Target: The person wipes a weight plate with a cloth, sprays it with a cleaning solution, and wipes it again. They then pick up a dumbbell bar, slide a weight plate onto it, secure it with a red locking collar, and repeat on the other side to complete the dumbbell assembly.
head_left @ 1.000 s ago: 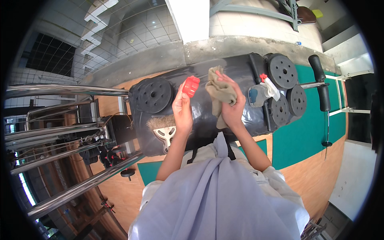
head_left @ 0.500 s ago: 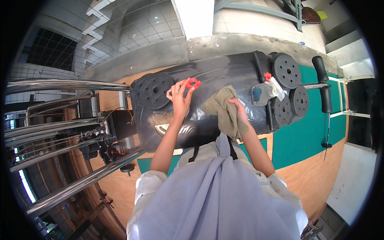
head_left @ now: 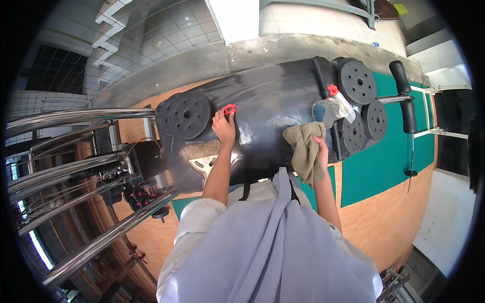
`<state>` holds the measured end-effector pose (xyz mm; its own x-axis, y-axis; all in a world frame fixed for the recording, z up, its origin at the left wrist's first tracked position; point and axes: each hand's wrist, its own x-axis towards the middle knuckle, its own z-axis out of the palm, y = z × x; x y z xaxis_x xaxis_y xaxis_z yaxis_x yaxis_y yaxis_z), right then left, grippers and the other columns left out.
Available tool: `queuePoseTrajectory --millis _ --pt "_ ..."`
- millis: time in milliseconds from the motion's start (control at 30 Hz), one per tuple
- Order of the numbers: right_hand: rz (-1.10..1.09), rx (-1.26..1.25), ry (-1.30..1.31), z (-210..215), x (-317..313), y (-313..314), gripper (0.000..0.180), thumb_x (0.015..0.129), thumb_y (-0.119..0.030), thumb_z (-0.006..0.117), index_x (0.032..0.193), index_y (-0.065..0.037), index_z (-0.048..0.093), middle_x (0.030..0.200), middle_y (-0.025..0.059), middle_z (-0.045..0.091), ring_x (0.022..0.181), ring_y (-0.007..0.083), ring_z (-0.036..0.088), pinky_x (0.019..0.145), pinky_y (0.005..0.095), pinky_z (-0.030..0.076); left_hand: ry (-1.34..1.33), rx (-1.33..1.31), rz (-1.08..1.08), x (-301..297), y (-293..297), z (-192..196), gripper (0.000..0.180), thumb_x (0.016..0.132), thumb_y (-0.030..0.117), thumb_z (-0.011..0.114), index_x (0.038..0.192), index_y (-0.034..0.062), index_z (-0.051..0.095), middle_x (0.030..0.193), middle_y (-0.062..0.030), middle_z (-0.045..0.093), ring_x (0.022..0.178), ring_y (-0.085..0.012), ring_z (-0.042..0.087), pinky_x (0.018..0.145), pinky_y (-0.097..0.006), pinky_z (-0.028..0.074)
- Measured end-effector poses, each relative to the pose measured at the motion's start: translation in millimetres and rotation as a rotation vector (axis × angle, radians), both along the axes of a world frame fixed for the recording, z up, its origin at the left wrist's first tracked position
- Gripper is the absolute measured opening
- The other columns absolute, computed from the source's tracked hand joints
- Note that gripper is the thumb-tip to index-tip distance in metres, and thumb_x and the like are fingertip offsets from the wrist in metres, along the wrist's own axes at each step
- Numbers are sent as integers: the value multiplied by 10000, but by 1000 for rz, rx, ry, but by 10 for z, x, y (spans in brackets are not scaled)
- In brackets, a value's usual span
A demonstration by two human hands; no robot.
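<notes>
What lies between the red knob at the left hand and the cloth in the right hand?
Only bare, glossy black padded surface lies between the red knob and the olive cloth, as the head view shows.

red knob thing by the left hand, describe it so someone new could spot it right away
Find the big shiny black padded surface that fills the middle of the head view. Near its left end, beside a stack of black weight plates, the left hand touches a small red knob. It is lobed like a star, unlike the red spray bottle cap far right.
</notes>
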<state>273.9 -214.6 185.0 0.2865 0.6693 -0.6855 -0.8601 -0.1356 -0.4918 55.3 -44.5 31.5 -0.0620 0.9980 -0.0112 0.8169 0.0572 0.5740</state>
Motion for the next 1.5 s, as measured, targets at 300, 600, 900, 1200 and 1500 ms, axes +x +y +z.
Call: queuePoseTrajectory --millis 300,600,900,1200,1500 --pt "33 73 12 -141 199 -329 516 783 -264 523 1212 22 521 1102 163 608 969 257 616 843 349 503 -386 124 -200 837 -118 387 585 823 194 647 1323 15 403 1272 -161 436 1225 -323 402 1014 -455 307" --pt "-104 190 40 -55 851 -771 634 703 -264 511 1258 31 434 1101 255 577 995 371 600 781 410 520 -518 13 -1127 2861 500 947 374 804 88 650 1173 89 589 1034 -83 613 1024 -243 565 906 -363 439" --pt "-213 181 27 -220 1495 -813 657 714 -286 500 1285 26 412 1173 285 548 1114 401 549 937 434 465 280 -23 -1491 3767 601 708 493 671 311 736 1136 167 658 1029 -91 613 978 -272 589 871 -393 432" --pt "-363 399 -143 205 2063 -550 697 768 -325 579 1346 -11 350 1318 245 447 1133 336 540 788 362 524 -627 -274 -974 3624 702 1564 513 614 45 768 1116 49 659 1011 -92 641 884 -183 642 845 -344 509" --pt "-20 742 -1674 1407 2065 126 473 637 -67 747 1092 -40 622 1180 180 613 1149 342 554 914 394 480 -482 232 -994 2648 -97 2988 506 557 7 764 1055 44 680 949 -77 662 837 -216 646 779 -310 511"
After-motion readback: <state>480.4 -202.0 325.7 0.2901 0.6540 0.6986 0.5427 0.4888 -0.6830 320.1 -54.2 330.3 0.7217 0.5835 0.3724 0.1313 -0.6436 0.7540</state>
